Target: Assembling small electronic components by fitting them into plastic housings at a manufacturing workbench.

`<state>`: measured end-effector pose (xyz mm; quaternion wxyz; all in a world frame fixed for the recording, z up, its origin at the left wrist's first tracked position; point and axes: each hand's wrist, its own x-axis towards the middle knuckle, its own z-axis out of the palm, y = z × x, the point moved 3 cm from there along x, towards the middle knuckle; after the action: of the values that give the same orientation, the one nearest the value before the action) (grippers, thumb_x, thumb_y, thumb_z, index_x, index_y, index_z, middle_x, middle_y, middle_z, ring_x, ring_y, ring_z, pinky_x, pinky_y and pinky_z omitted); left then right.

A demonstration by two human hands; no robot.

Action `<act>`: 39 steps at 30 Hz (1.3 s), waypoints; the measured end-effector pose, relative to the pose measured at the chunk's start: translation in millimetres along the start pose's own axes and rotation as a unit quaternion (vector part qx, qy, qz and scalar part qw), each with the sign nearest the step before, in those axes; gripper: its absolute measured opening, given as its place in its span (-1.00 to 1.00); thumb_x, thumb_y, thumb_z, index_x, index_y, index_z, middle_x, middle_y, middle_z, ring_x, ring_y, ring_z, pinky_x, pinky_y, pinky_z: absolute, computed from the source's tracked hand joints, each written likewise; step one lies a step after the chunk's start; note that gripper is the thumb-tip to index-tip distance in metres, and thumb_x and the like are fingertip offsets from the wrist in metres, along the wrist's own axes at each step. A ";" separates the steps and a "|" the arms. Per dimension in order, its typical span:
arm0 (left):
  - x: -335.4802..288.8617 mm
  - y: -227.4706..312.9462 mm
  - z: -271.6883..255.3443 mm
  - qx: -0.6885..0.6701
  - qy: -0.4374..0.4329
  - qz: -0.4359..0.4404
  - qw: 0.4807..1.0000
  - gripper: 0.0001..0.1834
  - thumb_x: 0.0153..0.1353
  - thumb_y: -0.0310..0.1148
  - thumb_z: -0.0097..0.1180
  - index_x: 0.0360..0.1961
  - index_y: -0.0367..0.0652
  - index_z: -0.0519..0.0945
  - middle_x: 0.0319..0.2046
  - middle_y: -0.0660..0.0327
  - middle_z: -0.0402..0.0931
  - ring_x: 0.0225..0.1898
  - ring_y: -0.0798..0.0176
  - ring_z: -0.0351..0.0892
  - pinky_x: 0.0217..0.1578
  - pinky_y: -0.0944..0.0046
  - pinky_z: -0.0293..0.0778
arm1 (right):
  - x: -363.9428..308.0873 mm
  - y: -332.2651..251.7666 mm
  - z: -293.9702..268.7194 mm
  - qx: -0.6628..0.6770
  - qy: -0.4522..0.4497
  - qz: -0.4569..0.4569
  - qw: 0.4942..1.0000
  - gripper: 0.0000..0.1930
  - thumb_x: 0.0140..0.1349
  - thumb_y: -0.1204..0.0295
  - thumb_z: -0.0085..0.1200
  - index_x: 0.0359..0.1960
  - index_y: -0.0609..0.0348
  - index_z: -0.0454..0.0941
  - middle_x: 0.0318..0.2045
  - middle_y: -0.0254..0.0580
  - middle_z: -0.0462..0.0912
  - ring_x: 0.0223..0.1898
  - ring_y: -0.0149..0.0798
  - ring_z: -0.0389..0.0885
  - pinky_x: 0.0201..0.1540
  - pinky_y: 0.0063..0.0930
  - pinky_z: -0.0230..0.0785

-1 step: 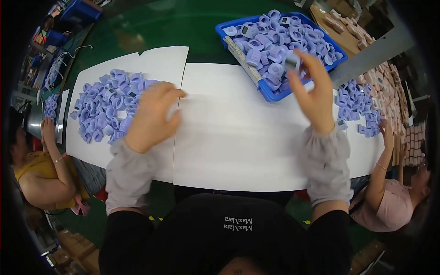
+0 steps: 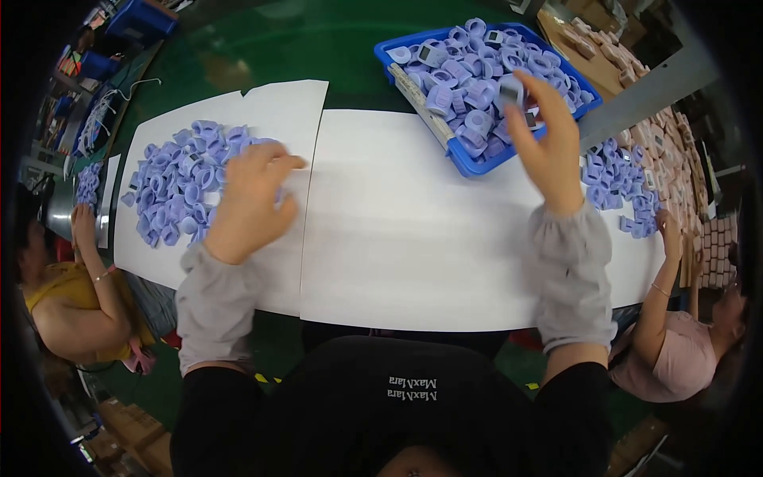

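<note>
My right hand (image 2: 550, 151) is over the near right part of a blue tray (image 2: 474, 168). Between its thumb and forefinger is a lilac plastic piece with a small grey window (image 2: 511, 91), smeared by motion. The tray is heaped with similar ring-shaped lilac pieces (image 2: 480, 93). My left hand (image 2: 253, 199) hovers at the right side of a loose pile of lilac pieces (image 2: 171, 187) on white board. Its thumb and forefinger are spread, and nothing shows between them. Part of the pile is hidden behind this hand.
White boards (image 2: 397, 230) cover the table before me. A grey post (image 2: 648, 91) slants past the tray's right side. More lilac pieces (image 2: 616, 171) and rows of pinkish items (image 2: 668, 151) lie at the right. Co-workers sit on both sides, a hand (image 2: 670, 234) near the right pile.
My left hand has moved slightly left, toward the pile. My right hand has shifted a little up and to the right, along with the lilac piece.
</note>
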<state>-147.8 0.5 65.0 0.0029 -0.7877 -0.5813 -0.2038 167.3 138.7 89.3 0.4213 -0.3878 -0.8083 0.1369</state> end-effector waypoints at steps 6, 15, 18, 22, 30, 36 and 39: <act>-27.2 -37.6 0.5 0.093 -0.043 -0.064 0.993 -0.70 -0.07 -0.52 0.14 -0.22 -0.15 0.59 -0.21 0.16 0.48 -0.08 0.02 0.42 0.03 0.05 0.21 | 39.6 16.8 0.2 -0.191 0.001 -0.138 0.972 -0.61 0.14 0.50 0.11 0.05 0.21 0.48 -0.03 -0.05 0.55 -0.02 -0.03 0.51 0.04 -0.35 0.33; 30.3 52.4 52.4 -0.543 -0.078 -0.167 0.819 -0.77 0.31 -0.37 0.02 -0.08 -0.25 0.51 -0.17 0.21 0.53 -0.17 0.38 0.51 -0.10 0.30 0.44 | -58.2 -64.7 43.9 0.215 -0.133 -0.015 0.967 -0.46 0.10 0.53 0.14 0.17 0.28 0.34 0.13 -0.02 0.45 0.14 -0.14 0.42 0.11 -0.34 0.27; 43.4 82.3 73.7 -0.721 -0.149 -0.164 0.656 -0.73 0.36 -0.32 -0.06 -0.01 -0.23 0.46 -0.13 0.19 0.50 -0.19 0.32 0.52 -0.11 0.30 0.45 | -71.4 -48.5 56.6 0.237 -0.132 -0.066 0.960 -0.37 0.11 0.56 0.12 0.26 0.31 0.20 0.21 0.00 0.36 0.23 -0.10 0.34 0.25 -0.29 0.16; 40.2 87.6 94.9 -0.800 -0.124 -0.239 0.536 -0.70 0.38 -0.31 -0.13 0.02 -0.27 0.43 -0.07 0.13 0.48 -0.06 0.22 0.52 -0.04 0.22 0.44 | -81.9 -38.5 64.7 0.311 -0.128 0.001 0.942 -0.46 0.17 0.58 0.07 0.21 0.31 0.26 0.19 -0.01 0.38 0.23 -0.13 0.34 0.30 -0.27 0.09; 32.1 89.6 99.6 -0.757 -0.121 -0.116 0.632 -0.53 0.38 -0.22 -0.13 0.16 -0.35 0.29 0.01 0.01 0.45 0.06 0.14 0.47 0.07 0.14 0.38 | -87.2 -38.5 64.9 0.358 -0.155 0.091 0.916 -0.51 0.19 0.62 0.07 0.18 0.29 0.27 0.20 0.01 0.35 0.19 -0.18 0.37 0.26 -0.32 0.16; 31.0 97.4 97.7 -0.788 -0.138 -0.099 0.591 -0.49 0.37 -0.19 -0.10 0.19 -0.36 0.27 0.03 0.00 0.43 0.07 0.14 0.45 0.12 0.15 0.34 | -86.0 -31.0 67.0 0.361 -0.141 0.006 0.922 -0.49 0.18 0.65 0.05 0.19 0.24 0.25 0.26 0.04 0.25 0.20 -0.17 0.37 0.22 -0.33 0.22; 29.2 97.8 94.3 -0.788 -0.131 -0.089 0.594 -0.52 0.37 -0.25 -0.10 0.19 -0.36 0.29 0.02 0.02 0.45 0.07 0.18 0.45 0.11 0.20 0.35 | -87.7 -32.9 68.7 0.376 -0.177 0.038 0.909 -0.46 0.14 0.68 0.03 0.20 0.22 0.26 0.27 0.05 0.21 0.20 -0.15 0.37 0.21 -0.28 0.22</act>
<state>-21.1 18.4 10.7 -0.7140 -0.4454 -0.2552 -0.4762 126.6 59.1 15.2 0.3809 -0.2002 -0.7428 0.5129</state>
